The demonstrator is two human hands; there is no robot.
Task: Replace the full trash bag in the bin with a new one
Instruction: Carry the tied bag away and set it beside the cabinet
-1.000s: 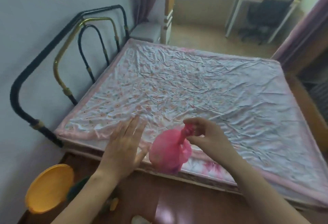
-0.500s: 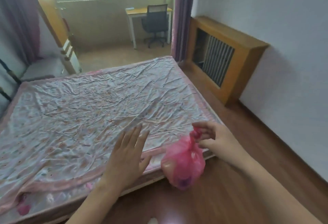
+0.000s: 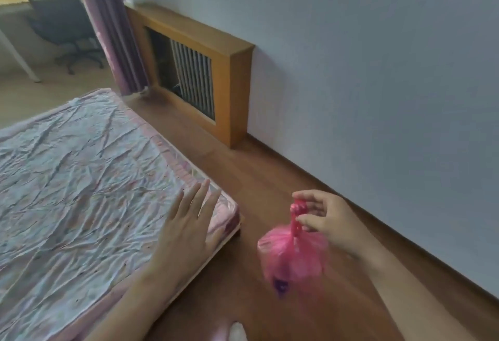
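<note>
1. Pinching the twisted neck of the pink trash bag [image 3: 293, 257], the fingers [image 3: 310, 224] of the right hand [image 3: 328, 221] close thumb against forefinger, and the full bag hangs free beneath them over the wooden floor [image 3: 270, 178].
2. The left hand [image 3: 189, 228] holds nothing; its fingers are straight and slightly spread, hovering over the corner of the bed [image 3: 81, 178].
3. Judging by this, the full bag is out of the bin and being carried off; the bin is not in view, and no new bag shows.
4. Next comes setting this bag down somewhere out of the way, then fetching a liner; the thin pinch needs to hold while walking.
5. A clear strip of floor runs between the bed edge and the wall [image 3: 378, 97]; the radiator cover [image 3: 202, 70] stands further along it, narrowing the way.
</note>
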